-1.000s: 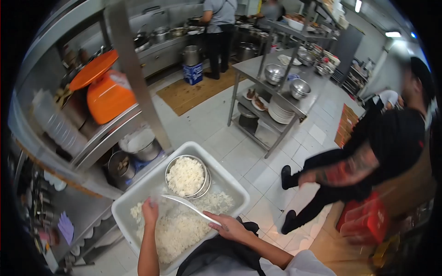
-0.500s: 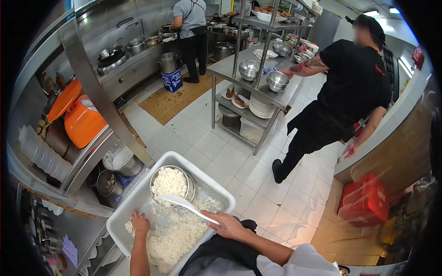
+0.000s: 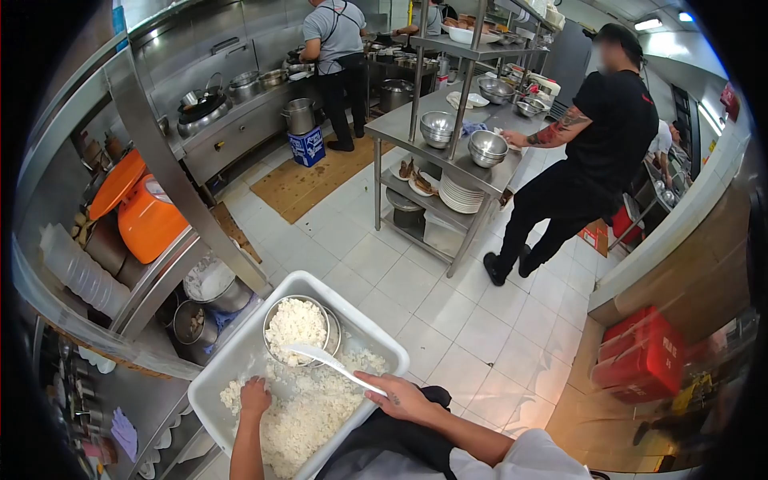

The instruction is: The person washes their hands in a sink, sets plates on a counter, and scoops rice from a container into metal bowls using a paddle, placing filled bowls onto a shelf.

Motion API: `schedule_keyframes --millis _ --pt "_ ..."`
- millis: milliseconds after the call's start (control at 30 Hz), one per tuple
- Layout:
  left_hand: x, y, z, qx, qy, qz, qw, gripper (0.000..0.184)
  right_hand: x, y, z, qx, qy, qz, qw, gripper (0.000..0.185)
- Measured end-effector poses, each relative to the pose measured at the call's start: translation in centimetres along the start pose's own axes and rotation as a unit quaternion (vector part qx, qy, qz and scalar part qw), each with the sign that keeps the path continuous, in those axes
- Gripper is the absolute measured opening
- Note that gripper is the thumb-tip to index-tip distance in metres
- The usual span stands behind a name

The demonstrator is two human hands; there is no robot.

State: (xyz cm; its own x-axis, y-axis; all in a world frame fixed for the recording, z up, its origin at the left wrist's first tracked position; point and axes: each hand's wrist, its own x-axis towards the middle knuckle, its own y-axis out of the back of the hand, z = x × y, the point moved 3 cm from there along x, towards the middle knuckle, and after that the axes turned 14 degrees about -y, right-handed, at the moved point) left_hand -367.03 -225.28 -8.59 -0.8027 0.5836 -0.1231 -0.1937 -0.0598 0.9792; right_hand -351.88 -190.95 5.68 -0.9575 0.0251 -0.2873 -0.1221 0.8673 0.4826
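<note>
My right hand (image 3: 406, 398) is closed round the handle of a white rice paddle (image 3: 336, 366). The paddle's blade rests at the near rim of a metal bowl (image 3: 269, 340) heaped with cooked rice (image 3: 296, 323). Part of another metal rim shows beside this bowl. Both sit at the far end of a large white plastic tub (image 3: 386, 336), where loose rice (image 3: 316, 424) covers much of the bottom. My left hand (image 3: 255, 398) is inside the tub at its left, by the rice, with fingers apart and their tips partly hidden.
A steel table (image 3: 400, 128) with metal bowls (image 3: 487, 148) and stacked plates (image 3: 461, 194) stands ahead. A person in black (image 3: 608, 120) is at its right side; another person (image 3: 336, 40) faces the stoves. Orange container (image 3: 152, 220) at left, red box (image 3: 640, 356) at right.
The person in black has moved farther back and turned toward the steel table. My left hand has shifted slightly right within the tub. The paddle stays at the bowl in my right hand.
</note>
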Motion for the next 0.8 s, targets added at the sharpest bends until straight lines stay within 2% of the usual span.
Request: schedule_keyframes --millis 67,100,167,300,367,600,667,800 --pt "-0.3 -0.7 -0.9 0.022 0.037 0.062 0.997 0.029 0.0 -0.1 -0.1 0.003 0.008 -0.003 1.0 0.042" --pt "-0.4 -0.8 -1.4 0.023 0.033 0.062 0.997 0.029 0.0 0.0 -0.1 0.001 0.005 -0.007 1.0 0.042" --pt "0.0 -1.3 -2.5 -0.056 0.076 0.081 0.992 0.026 -0.3 0.3 0.0 -0.001 -0.001 -0.004 1.0 0.041" --pt "0.0 4.2 1.0 -0.067 0.078 0.115 0.988 0.018 -0.7 0.3 0.1 -0.005 -0.021 -0.004 1.0 0.041" --pt "-0.1 6.2 2.6 -0.082 0.055 0.178 0.979 0.009 -0.8 0.2 0.3 -0.001 -0.03 -0.005 1.0 0.041" --pt "-0.4 7.6 4.3 -0.128 0.035 0.194 0.972 0.004 -0.8 -0.7 1.0 0.009 0.005 0.001 1.0 0.041" --pt "-0.6 8.3 5.4 -0.162 0.023 0.234 0.958 0.003 -1.0 -0.6 1.0 0.012 0.01 0.003 1.0 0.041" --pt "-1.1 9.5 7.5 -0.214 0.053 0.265 0.939 0.004 -1.2 -0.1 0.4 0.019 0.0 0.004 1.0 0.041"
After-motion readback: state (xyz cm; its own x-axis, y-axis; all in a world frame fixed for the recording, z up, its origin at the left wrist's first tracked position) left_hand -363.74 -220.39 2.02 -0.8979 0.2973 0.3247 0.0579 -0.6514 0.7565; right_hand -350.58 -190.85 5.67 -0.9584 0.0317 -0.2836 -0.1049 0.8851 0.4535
